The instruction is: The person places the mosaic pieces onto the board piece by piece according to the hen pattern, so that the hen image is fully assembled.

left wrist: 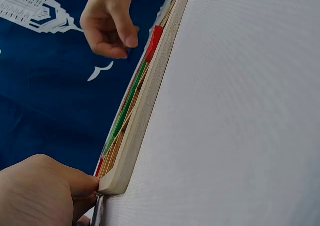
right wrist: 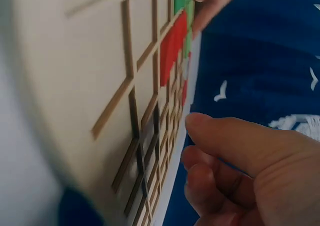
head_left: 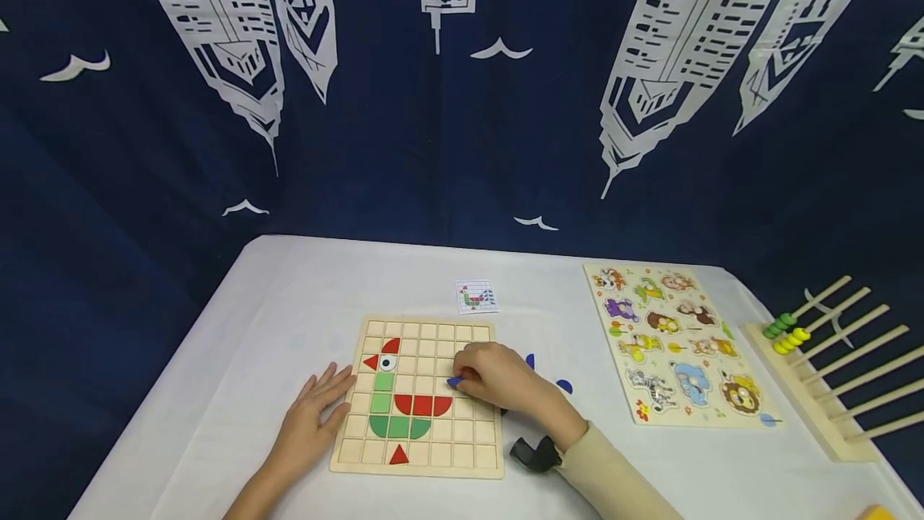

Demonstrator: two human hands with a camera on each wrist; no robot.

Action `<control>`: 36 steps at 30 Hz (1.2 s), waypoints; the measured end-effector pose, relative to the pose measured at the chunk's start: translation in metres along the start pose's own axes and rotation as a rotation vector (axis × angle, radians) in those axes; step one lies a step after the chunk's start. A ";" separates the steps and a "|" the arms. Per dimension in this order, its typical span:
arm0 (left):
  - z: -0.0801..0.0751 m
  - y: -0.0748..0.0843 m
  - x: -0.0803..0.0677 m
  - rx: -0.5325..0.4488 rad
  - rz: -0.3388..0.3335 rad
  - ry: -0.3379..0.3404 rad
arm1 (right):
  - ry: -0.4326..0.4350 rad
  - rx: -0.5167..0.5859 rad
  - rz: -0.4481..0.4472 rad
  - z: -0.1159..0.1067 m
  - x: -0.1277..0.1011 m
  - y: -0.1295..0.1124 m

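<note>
**Blue piece over the grid board**

Low centre of frame: right hand (head_left: pixel 498 379), grip pinched on a small blue piece (head_left: pixel 455 382) above the wooden grid board (head_left: pixel 419 456). Left hand (head_left: pixel 314 416) flat, fingers relaxed, touching the board's left edge. Further up: pattern card (head_left: pixel 476 296); at right, animal puzzle (head_left: pixel 678 339) and bead rack (head_left: pixel 830 359) on the white surface (head_left: pixel 289 295).

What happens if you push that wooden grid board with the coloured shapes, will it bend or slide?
The wooden grid board looks thick and stiff, so it probably won't bend. It lies flat on a smooth white tablecloth, so a push would likely slide it; the left hand rests at its edge, perhaps steadying it. The coloured pieces sit loose in their squares and might spill if it tipped.
</note>
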State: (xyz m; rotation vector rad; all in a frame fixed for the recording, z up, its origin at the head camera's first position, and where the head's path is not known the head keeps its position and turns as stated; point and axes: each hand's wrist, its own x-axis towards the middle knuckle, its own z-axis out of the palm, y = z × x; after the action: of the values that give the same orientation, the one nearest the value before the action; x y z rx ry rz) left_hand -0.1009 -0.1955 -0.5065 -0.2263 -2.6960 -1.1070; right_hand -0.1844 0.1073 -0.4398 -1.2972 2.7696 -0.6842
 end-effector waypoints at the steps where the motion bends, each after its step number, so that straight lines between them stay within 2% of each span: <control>1: 0.000 0.001 0.000 0.001 -0.001 -0.001 | -0.020 -0.019 -0.013 0.001 0.004 -0.001; 7: -0.001 0.006 0.000 -0.001 0.010 0.012 | -0.105 -0.084 -0.051 0.006 0.016 -0.004; 11: -0.001 0.008 0.000 -0.005 0.020 0.017 | -0.099 -0.102 -0.028 0.005 0.013 -0.003; 16: 0.001 0.007 0.000 0.002 0.015 0.008 | 0.053 -0.107 0.083 -0.004 -0.007 0.002; 21: 0.000 0.003 0.000 0.006 -0.009 -0.014 | 0.167 -0.042 0.234 -0.007 -0.038 0.007; 27: -0.002 0.000 0.001 0.015 0.006 0.002 | 0.185 0.019 0.414 -0.001 -0.067 0.006; 31: -0.001 0.000 0.001 0.010 0.020 0.018 | 0.174 0.014 0.499 0.004 -0.070 0.006; 36: 0.001 0.000 0.001 0.013 0.032 0.021 | 0.179 0.020 0.552 0.010 -0.068 0.007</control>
State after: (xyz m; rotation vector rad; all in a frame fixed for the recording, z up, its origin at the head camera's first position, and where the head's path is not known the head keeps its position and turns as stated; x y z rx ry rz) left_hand -0.1016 -0.1949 -0.5071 -0.2536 -2.6707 -1.0768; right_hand -0.1435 0.1571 -0.4635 -0.4327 3.0291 -0.8012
